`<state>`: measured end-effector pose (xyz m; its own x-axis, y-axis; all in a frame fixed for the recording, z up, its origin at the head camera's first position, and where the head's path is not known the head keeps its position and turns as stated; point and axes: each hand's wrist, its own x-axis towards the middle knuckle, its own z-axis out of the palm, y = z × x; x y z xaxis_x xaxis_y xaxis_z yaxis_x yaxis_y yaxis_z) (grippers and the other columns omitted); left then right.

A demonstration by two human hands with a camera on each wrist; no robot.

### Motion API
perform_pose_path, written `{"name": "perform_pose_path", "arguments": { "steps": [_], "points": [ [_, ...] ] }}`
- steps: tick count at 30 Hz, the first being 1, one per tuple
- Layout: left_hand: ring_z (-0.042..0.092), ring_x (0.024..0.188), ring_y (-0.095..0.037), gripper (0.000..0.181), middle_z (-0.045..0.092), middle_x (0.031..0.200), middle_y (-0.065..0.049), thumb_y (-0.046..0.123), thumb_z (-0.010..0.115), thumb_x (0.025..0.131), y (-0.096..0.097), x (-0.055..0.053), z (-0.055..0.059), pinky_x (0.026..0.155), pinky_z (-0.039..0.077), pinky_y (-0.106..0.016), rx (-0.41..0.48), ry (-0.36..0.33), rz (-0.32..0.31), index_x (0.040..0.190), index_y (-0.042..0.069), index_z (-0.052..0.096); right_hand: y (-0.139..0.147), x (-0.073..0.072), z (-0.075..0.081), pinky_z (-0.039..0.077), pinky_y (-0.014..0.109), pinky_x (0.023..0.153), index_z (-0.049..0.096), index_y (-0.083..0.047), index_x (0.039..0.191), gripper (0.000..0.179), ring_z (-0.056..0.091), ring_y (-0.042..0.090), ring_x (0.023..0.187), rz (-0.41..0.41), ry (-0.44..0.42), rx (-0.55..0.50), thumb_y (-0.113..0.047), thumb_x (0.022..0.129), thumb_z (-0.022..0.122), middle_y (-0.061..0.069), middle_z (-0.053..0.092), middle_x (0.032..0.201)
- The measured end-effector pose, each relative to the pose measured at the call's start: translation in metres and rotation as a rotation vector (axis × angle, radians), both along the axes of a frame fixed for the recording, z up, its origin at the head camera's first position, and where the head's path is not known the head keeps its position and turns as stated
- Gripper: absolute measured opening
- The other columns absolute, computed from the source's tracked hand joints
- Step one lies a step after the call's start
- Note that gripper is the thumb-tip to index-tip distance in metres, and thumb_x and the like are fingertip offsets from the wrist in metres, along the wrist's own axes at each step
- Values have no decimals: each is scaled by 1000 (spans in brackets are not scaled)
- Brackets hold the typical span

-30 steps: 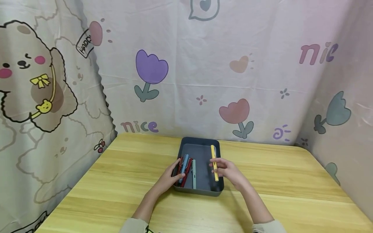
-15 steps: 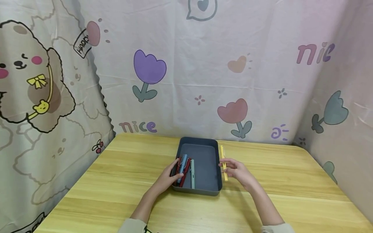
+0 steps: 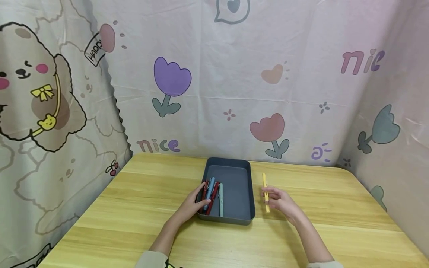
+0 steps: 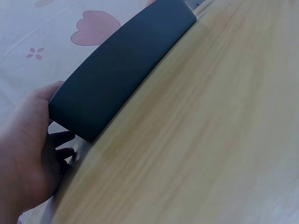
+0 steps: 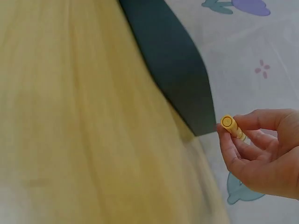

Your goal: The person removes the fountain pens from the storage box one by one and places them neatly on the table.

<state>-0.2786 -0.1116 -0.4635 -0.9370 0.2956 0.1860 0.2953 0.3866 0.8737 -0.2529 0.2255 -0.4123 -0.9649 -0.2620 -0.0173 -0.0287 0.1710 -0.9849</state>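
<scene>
A dark grey tray (image 3: 237, 197) lies on the table, with my left hand (image 3: 190, 204) gripping its left wall, the thumb reaching over the rim. Inside, along the left side, lie a blue pen (image 3: 211, 184), a pale green pen (image 3: 221, 201) and two red ones, a red pen (image 3: 213, 200) and another red pen (image 3: 204, 191) partly hidden by the hand. To the right of the tray, my right hand (image 3: 284, 204) pinches a yellow pen (image 3: 264, 181) between thumb and fingers. The right wrist view shows the round end of that pen, held beyond the tray's outer wall (image 5: 173, 60).
The wooden table (image 3: 151, 193) extends on both sides of the tray. A printed cloth (image 3: 214, 74) with flowers hangs behind the table's far edge and along both sides.
My right hand has carried the yellow pen from over the tray out past its right wall, then a little further right and nearer. My left hand has stayed on the tray.
</scene>
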Motion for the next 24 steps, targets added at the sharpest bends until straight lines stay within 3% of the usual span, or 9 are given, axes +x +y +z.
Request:
{"name": "perform_pose_path", "arguments": {
  "steps": [6, 15, 24],
  "points": [
    [22, 131, -39, 70, 26, 145, -19, 28, 62, 89, 1, 0, 1, 100, 20, -59, -3, -7, 5, 146, 11, 26, 5, 0, -11, 47, 30, 76, 37, 11, 131, 62, 52, 30, 102, -48, -48, 5, 17, 71, 47, 29, 47, 123],
    [22, 131, -39, 70, 26, 145, -18, 28, 62, 89, 2, 1, 2, 99, 21, -60, -2, -14, 11, 146, 11, 26, 7, -4, -19, 47, 26, 71, 32, 13, 123, 46, 57, 18, 89, -45, -111, -113, 11, 81, 52, 26, 54, 119],
    [23, 131, -39, 70, 27, 145, -19, 29, 62, 88, 1, 2, 3, 99, 21, -60, -7, -14, 21, 146, 11, 27, 5, -4, -23, 47, 26, 70, 28, 13, 122, 45, 57, 17, 90, -76, -140, -125, 9, 84, 51, 26, 54, 118]
  ]
}}
